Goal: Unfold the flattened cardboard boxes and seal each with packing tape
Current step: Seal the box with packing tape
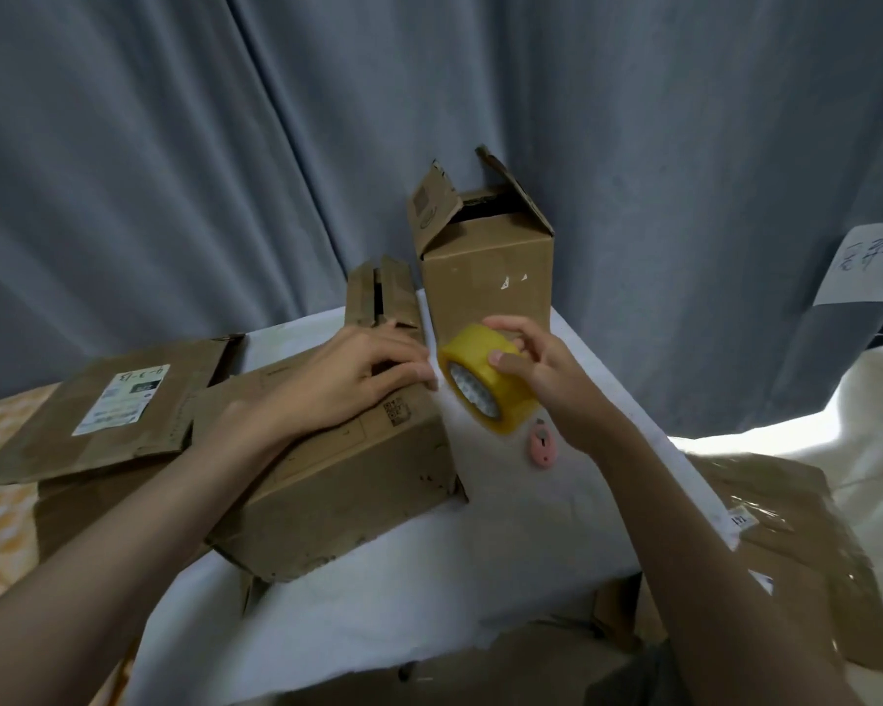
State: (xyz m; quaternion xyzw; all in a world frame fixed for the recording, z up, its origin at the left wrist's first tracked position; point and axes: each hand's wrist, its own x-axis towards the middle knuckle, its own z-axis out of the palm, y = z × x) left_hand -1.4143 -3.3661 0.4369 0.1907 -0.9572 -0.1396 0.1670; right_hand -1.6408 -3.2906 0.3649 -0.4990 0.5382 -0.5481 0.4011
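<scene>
Yellow tape roll (488,380) is clamped in the right hand (541,377), thumb on the outer face and fingers curled over the far rim, held tilted off the table just right of the box (337,450). No free tape end can be made out between roll and box; whether a strip is already stuck down cannot be told.

Left hand (350,374) lies on top of the box, fingers bent and pressing the top near its right edge, fingertips close to the roll. It appears to be holding the flaps shut rather than gripping anything.

Beyond the right hand stands a taller box (485,277) with its top flaps up and unsealed. Left of the left forearm lies a flat carton (113,415) bearing a label. Just below the roll a small pink object (542,444) rests on the white cloth (480,552); its purpose cannot be told.

Risks, as judged:
- The box sits askew near the table's front edge; a pull on the tape could drag or tip it if the left hand eases.
- Flaps may spring apart under light pressure, leaving a gap beneath the seal.
- Tape drawn at the roll's present tilt could lay crooked or fold on itself.
- Fingertips close to the seam could be caught under the strip.
- A swing of the right elbow could knock the taller box.
</scene>
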